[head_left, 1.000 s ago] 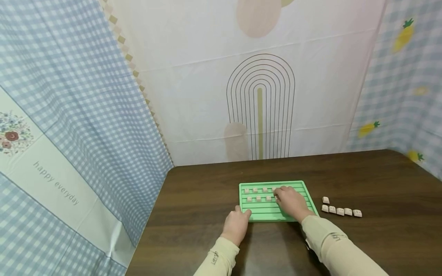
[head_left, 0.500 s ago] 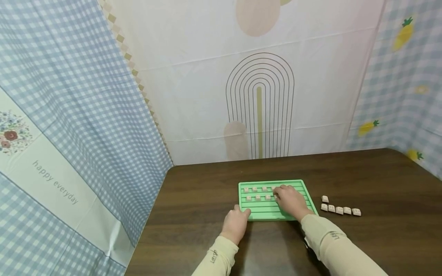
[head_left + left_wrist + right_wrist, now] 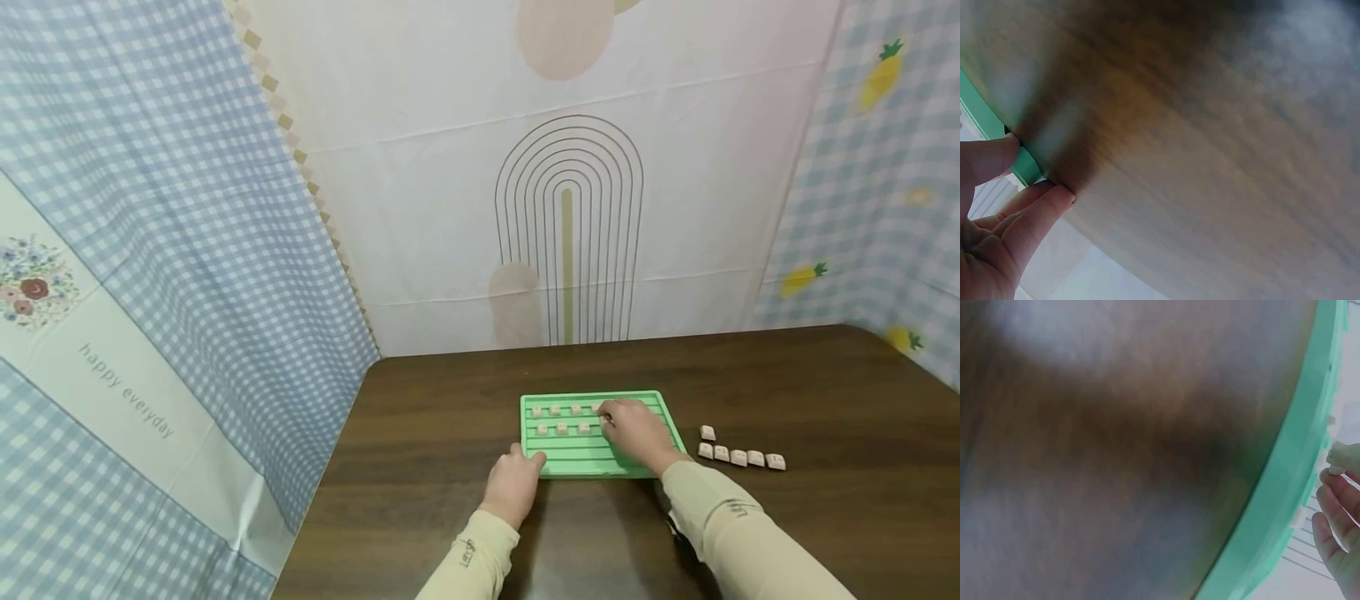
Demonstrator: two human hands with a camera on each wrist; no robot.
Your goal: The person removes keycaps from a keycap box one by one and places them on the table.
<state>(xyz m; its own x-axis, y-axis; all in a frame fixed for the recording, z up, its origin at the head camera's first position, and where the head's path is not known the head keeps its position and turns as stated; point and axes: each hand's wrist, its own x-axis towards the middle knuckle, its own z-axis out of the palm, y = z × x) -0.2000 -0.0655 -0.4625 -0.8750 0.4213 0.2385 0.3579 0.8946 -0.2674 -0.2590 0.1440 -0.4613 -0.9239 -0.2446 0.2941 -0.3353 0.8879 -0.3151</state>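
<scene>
A green tray (image 3: 570,467) with raised ridges lies on the table, bearing two rows of cream keycaps (image 3: 562,429). At its near left corner my left hand (image 3: 512,487) grips the edge; in the left wrist view, the thumb and fingers (image 3: 1041,219) close on the green rim (image 3: 979,109). Over the right half of the tray is my right hand (image 3: 639,432), fingertips at the right end of the keycap rows. A small pale keycap (image 3: 1335,462) shows between its thumb and index finger in the right wrist view. The hand hides part of the tray beneath it.
To the right of the tray, several loose keycaps (image 3: 738,457) form a row on the brown wooden table (image 3: 420,433), with a single keycap (image 3: 707,432) just behind. A patterned cloth (image 3: 435,250) hangs behind the table, and a blue checked cloth (image 3: 187,250) on the left.
My right hand has lifted and shifted slightly right over the tray, its fingertips rising a little from the second row. My left hand keeps its hold on the corner.
</scene>
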